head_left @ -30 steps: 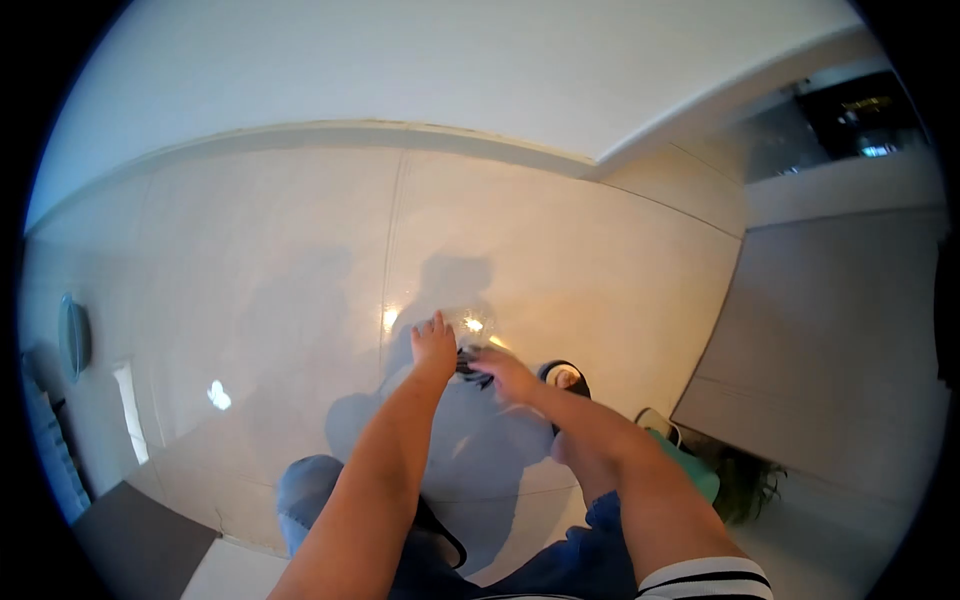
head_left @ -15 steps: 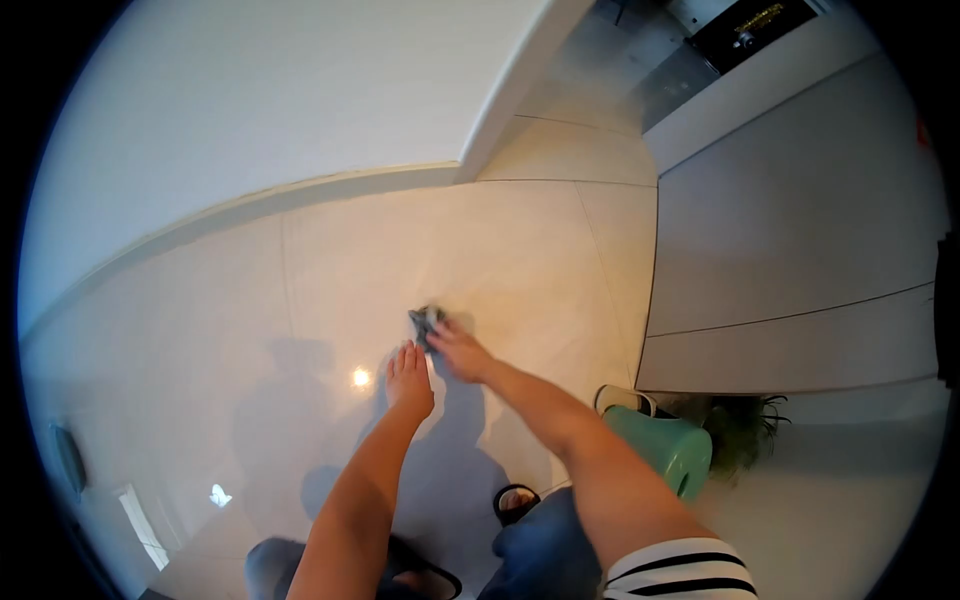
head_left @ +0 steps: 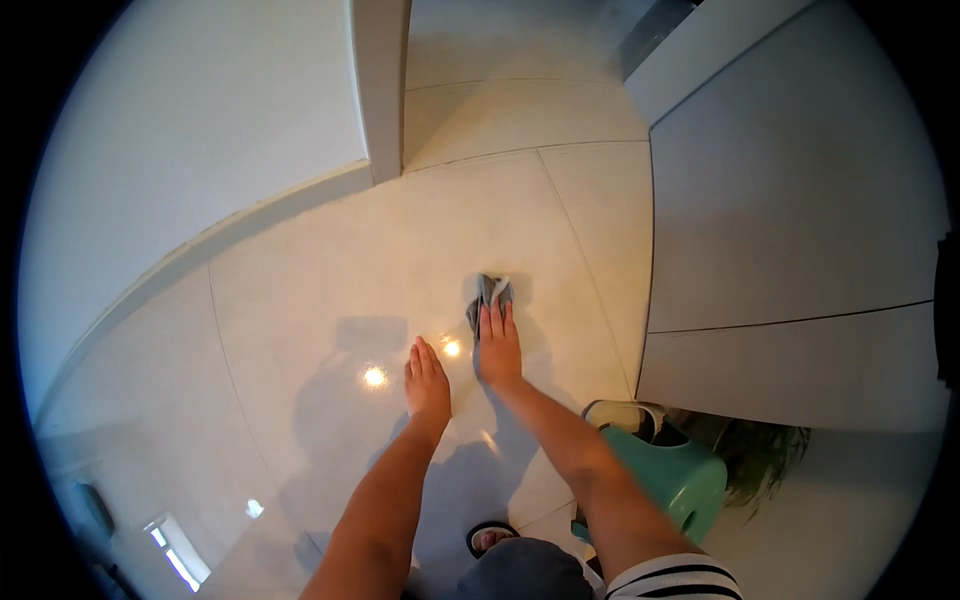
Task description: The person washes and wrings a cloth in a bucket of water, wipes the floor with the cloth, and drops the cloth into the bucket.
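Observation:
A grey crumpled cloth (head_left: 488, 291) lies on the pale tiled floor (head_left: 330, 260) near the middle of the view. My right hand (head_left: 499, 345) rests on its lower part, fingers stretched forward and pressing it to the floor. To the left, my left hand (head_left: 427, 381) is flat with its fingers extended and holds nothing. It is apart from the cloth, beside two bright reflections on the tiles.
A green stool (head_left: 668, 475) stands at the lower right beside a plant (head_left: 765, 460). Grey cabinet panels (head_left: 790, 220) rise on the right. A white wall (head_left: 220, 110) ends at a doorway at the top. A sandalled foot (head_left: 492, 539) is below.
The view has turned toward the doorway and cabinet. My right hand has moved the cloth forward and right across the floor, away from my left hand. The stool shows more fully.

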Demonstrator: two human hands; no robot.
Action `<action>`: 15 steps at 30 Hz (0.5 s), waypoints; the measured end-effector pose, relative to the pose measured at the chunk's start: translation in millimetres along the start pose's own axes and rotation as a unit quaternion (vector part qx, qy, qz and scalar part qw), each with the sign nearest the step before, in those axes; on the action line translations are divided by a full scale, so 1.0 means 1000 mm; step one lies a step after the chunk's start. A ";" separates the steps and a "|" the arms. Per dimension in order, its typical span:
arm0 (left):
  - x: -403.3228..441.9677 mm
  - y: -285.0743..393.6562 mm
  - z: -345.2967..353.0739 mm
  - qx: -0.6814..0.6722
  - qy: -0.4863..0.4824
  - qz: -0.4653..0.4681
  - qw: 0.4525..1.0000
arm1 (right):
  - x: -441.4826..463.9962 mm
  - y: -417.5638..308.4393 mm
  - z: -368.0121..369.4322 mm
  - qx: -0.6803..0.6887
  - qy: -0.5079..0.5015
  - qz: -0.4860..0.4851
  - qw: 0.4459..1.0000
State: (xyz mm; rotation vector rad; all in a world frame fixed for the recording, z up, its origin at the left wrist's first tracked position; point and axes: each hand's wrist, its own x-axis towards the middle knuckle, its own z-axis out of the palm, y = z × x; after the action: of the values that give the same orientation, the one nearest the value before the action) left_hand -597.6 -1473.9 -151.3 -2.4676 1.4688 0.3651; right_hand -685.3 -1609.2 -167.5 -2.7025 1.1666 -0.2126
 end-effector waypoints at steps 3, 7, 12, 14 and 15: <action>-0.002 -0.005 -0.025 -0.017 -0.074 0.018 0.997 | 0.075 0.051 -0.001 -0.026 -0.030 -0.089 0.995; -0.005 -0.004 -0.051 -0.014 -0.123 0.017 0.992 | 0.094 0.090 -0.036 0.007 -0.037 0.045 0.998; -0.002 -0.008 -0.055 -0.026 -0.128 0.030 0.991 | -0.060 0.041 -0.018 0.189 0.055 -0.036 0.980; -0.008 -0.012 -0.052 -0.043 -0.124 0.042 0.991 | -0.101 -0.003 -0.011 0.236 -0.006 -0.100 0.967; -0.011 -0.017 -0.048 -0.052 -0.112 0.052 0.991 | -0.106 -0.023 -0.022 0.247 -0.062 -0.138 0.957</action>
State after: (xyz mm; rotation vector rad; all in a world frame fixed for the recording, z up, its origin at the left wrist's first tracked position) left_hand -582.9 -1473.2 -101.5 -2.3407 1.5199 0.7328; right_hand -746.2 -1518.9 -146.8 -2.3733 0.5943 -0.3207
